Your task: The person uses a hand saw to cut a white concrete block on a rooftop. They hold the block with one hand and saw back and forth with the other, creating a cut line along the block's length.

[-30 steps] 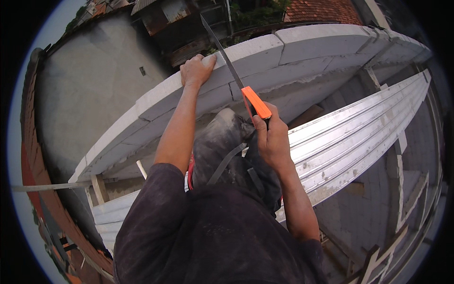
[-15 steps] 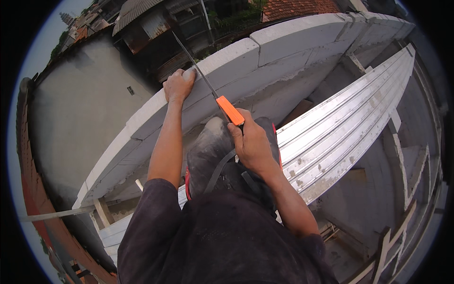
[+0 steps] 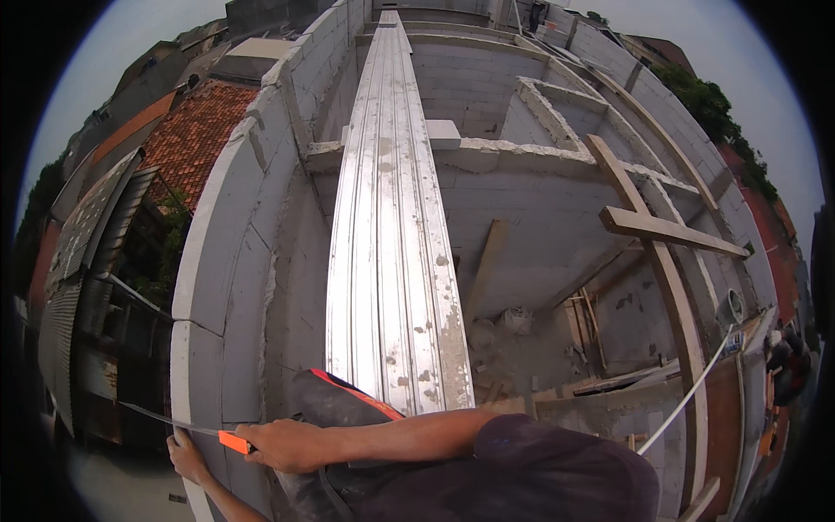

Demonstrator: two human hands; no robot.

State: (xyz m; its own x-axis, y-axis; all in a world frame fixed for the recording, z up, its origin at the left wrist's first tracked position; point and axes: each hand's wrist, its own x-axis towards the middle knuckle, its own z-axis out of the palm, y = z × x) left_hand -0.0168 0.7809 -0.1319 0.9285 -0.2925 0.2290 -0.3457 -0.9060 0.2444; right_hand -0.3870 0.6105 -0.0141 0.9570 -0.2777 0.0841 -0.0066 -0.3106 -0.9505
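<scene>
At the lower left, my right hand is closed round the orange handle of a handsaw. The saw's thin blade crosses over the top of a pale grey block wall and sticks out past its outer side. Just below the blade, my left hand grips the top edge of that wall, its fingers bent over the block. Whether the teeth are in the block cannot be made out. Part of the saw handle is hidden in my right fist.
A ribbed metal plank runs ahead beside the wall, above a deep room with rubble on its floor. Wooden beams cross on the right. A white pole leans there, near a bucket. Tiled roofs lie beyond the wall.
My view has swung to the right along the plank, so both hands now appear lower left. The saw stays in my right hand and my left stays on the wall.
</scene>
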